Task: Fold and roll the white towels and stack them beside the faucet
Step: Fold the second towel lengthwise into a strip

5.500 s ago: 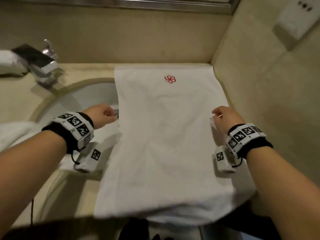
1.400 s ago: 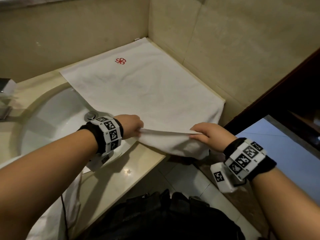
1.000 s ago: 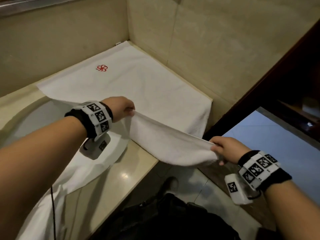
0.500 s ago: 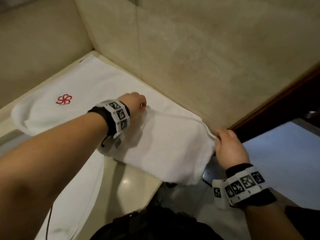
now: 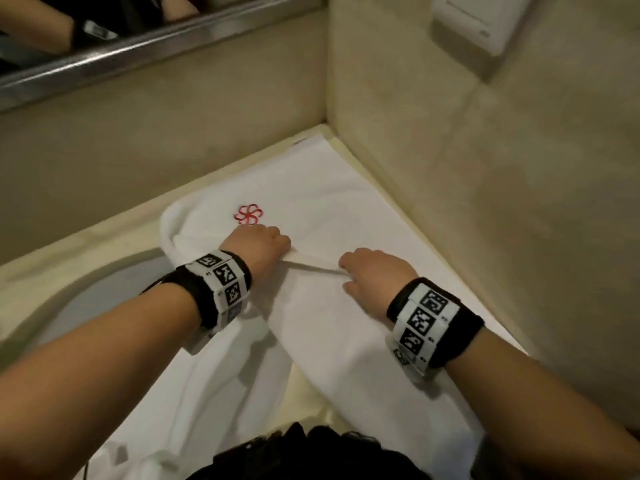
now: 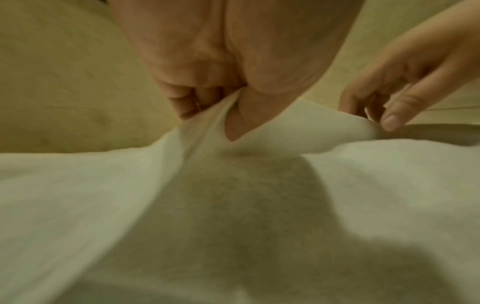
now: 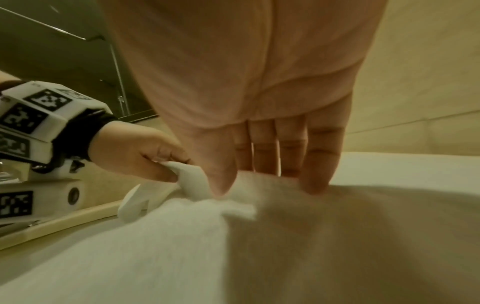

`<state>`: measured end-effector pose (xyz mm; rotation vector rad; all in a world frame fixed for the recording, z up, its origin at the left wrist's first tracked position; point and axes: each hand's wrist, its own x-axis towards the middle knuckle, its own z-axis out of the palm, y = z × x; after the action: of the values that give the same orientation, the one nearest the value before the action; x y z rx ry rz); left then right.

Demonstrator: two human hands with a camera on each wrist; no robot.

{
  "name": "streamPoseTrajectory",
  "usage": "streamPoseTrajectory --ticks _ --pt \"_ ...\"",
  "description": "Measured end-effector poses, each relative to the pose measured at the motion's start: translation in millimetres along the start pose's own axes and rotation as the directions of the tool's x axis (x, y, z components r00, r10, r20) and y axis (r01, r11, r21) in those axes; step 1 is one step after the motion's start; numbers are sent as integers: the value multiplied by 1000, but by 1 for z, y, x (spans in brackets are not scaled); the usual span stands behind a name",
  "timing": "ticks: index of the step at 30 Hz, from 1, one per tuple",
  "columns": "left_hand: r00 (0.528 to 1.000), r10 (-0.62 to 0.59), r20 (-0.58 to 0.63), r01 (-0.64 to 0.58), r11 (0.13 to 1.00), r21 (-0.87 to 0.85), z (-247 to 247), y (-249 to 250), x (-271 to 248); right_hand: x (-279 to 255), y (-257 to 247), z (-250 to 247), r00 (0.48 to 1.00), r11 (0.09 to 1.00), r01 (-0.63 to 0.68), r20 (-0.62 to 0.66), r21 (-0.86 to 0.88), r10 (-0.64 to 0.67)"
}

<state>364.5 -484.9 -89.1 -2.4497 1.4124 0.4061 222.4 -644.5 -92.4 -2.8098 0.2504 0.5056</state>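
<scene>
At far left, the pale oval sink basin (image 5: 100, 289) is sitting recessed in a glossy cream stone counter (image 5: 86, 244). A second white cloth (image 5: 207, 386) is lying slack across the counter's near edge, creased and partly over the basin.

The left hand (image 5: 258, 245) is pinching the folded-over hem of the white towel (image 5: 332, 209) between thumb and curled fingers (image 6: 182, 102); the left wrist view is showing the fabric bunched into that grip. The towel is soft terry, matte, lying in the counter's back right corner against the beige stone walls, its left edge rounded into a fold. A red embroidered pinwheel logo (image 5: 248, 214) is showing just beyond the left knuckles.

The right hand (image 5: 375, 275) is resting on the same hem just beside the left, its fingers (image 7: 322, 160) straight and together, tips pressing the cloth flat and gripping nothing.

Against half a second ago, the near flap is now lying doubled over the towel, the right hand has come in from the counter's outer edge and let go of its corner, and the hands are standing close together.

At upper right, a white wall fitting (image 5: 474, 22) is mounted on the stone.
</scene>
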Motion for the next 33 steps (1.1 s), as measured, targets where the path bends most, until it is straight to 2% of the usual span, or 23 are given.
streamPoseTrajectory --ticks 4,9,14,16,18,20,22,23,24,26,28,30,32,33 --pt "986 -164 -26 162 985 -67 4 -44 -24 39 -29 -9 998 994 59 -6 -96 -60" --pt "927 -375 0 368 910 -188 11 -95 -54 88 -83 -14 981 973 195 33 -123 -192" --pt "885 -458 -80 422 864 -274 -1 -139 -71 117 -122 -28 958 958 286 -8 -35 -286" --pt "871 -470 -146 417 862 -290 -17 -148 -68 121 -122 -40 953 951 303 -43 59 -301" --pt "840 -481 -251 380 852 -360 -39 -152 -58 121 -105 -57 957 928 268 -181 258 -226" --pt "788 -495 -366 309 832 -461 -59 -151 -40 121 -69 -73 946 902 166 -322 399 -32" --pt "727 -533 -432 239 788 -568 -72 -146 -21 122 -25 -85 930 902 -30 -320 431 184" --pt "723 -552 -415 226 757 -614 -74 -141 -10 123 -4 -87 923 899 -147 -270 413 275" --pt "743 -567 -357 242 724 -646 -71 -136 -2 125 14 -86 917 892 -243 -209 381 339" --pt "805 -572 -157 330 652 -683 -53 -122 14 128 37 -75 906 879 -366 -99 305 411" --pt "820 -569 58 418 528 -739 -28 -106 24 132 48 -61 903 880 -411 -29 240 429" --pt "800 -564 207 441 318 -839 -5 -92 31 139 52 -54 909 887 -399 -27 231 416" --pt "781 -550 294 381 48 -923 5 -81 35 149 53 -55 920 901 -360 -69 242 386" --pt "777 -546 315 344 -51 -938 6 -77 38 154 53 -56 924 909 -349 -75 230 374"
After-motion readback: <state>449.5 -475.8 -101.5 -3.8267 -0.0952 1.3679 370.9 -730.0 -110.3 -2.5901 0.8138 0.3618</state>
